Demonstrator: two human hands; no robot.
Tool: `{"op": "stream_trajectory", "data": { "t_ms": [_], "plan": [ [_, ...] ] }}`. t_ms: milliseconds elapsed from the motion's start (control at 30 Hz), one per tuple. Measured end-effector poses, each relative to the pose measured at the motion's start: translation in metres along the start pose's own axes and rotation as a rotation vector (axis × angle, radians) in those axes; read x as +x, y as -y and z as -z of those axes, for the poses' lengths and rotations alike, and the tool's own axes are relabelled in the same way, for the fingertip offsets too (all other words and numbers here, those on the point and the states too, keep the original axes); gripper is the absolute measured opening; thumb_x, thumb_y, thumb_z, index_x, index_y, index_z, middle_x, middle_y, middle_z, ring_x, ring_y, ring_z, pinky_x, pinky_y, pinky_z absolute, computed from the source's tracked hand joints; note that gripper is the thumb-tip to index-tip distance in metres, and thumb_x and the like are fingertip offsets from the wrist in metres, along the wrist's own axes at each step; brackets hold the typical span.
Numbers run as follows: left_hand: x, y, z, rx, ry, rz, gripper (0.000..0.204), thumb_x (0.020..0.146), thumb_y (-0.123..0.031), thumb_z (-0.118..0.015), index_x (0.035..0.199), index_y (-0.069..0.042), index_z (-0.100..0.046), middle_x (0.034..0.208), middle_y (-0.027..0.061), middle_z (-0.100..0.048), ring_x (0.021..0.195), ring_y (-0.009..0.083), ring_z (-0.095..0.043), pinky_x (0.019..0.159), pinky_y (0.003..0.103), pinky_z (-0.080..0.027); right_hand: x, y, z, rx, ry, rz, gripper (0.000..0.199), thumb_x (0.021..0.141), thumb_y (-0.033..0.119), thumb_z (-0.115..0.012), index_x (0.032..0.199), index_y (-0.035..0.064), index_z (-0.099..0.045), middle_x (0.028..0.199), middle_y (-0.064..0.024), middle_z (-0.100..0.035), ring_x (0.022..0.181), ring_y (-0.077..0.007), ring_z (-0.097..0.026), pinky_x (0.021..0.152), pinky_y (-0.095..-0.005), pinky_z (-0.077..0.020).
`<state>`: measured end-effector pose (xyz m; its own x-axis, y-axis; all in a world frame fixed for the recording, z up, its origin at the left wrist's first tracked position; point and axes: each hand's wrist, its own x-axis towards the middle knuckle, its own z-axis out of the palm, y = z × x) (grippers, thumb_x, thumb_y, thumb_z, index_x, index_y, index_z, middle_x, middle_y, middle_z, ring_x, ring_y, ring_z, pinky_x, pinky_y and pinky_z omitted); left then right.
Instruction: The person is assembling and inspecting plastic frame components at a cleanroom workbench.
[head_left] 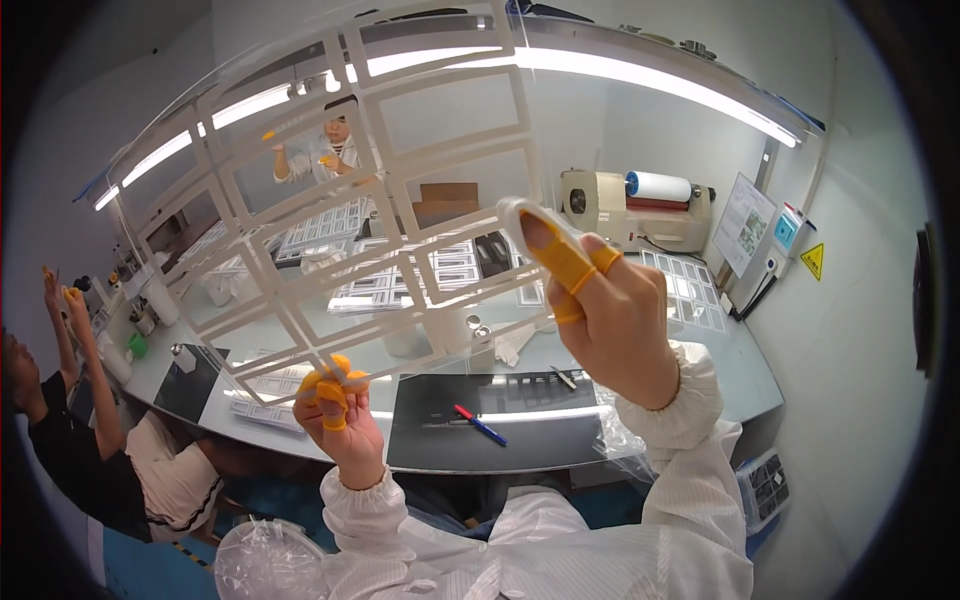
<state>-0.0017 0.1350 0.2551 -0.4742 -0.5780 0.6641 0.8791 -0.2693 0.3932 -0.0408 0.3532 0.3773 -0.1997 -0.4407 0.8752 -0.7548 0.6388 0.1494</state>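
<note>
Raised before me is a large clear sheet (392,240) printed with rows of white rectangular frames, tilted so that the bench shows through it. My left hand (350,430), with orange finger cots, pinches its lower edge. At the sheet's right edge is my right hand (622,320), also in orange finger cots, its index finger stretched up and the other fingers curled. A pale, glossy loop of material (510,215) surrounds that index fingertip; I cannot tell its kind, nor whether the fingers grip the sheet.
On the bench are a dark mat (500,440), a red-and-blue pen (482,425), stacked framed sheets (375,290) and a roller machine (640,210). One co-worker (85,450) sits at the left with hands raised; another (340,150) works across the bench, seen through the sheet.
</note>
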Motion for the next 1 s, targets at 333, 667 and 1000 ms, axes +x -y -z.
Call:
{"op": "stream_trajectory", "data": {
  "t_ms": [333,667,1000],
  "plan": [
    [0.004,0.003,0.006,0.057,-0.169,-0.007,0.030,0.073,-0.029,-0.063,0.092,-0.009,-0.052,0.076,-0.0010,-0.053,0.061,0.0053,-0.044,0.054,0.019,-0.032,-0.004,-0.032,-0.005,0.342,-0.177,-0.204,0.034,0.077,0.009,-0.054,0.110,0.0012,-0.049,0.054,-0.0018,-0.044,0.044,-0.0061,-0.034,0.044,-0.0194,-0.0283],
    [-0.014,-0.001,0.034,0.024,-0.082,0.127,0.033,0.069,-0.031,-0.065,0.090,-0.010,-0.050,0.084,0.0014,-0.056,0.068,0.0088,-0.050,0.063,0.021,-0.037,-0.033,-0.045,-0.012,1.159,-0.299,-0.543,0.047,0.075,0.037,-0.058,0.099,-0.0028,-0.051,0.051,0.0025,-0.037,0.037,-0.0032,-0.030,0.034,-0.0169,-0.0209],
    [-0.019,0.005,0.026,-0.009,-0.002,0.181,0.034,0.069,-0.031,-0.065,0.090,-0.010,-0.049,0.079,0.0018,-0.055,0.050,0.0049,-0.038,0.062,0.019,-0.039,-0.047,-0.061,-0.019,1.602,-0.138,-0.604,0.037,0.077,0.029,-0.057,0.099,0.0006,-0.049,0.055,-0.0018,-0.042,0.037,-0.0051,-0.032,0.033,-0.0181,-0.0234]
  ]
}}
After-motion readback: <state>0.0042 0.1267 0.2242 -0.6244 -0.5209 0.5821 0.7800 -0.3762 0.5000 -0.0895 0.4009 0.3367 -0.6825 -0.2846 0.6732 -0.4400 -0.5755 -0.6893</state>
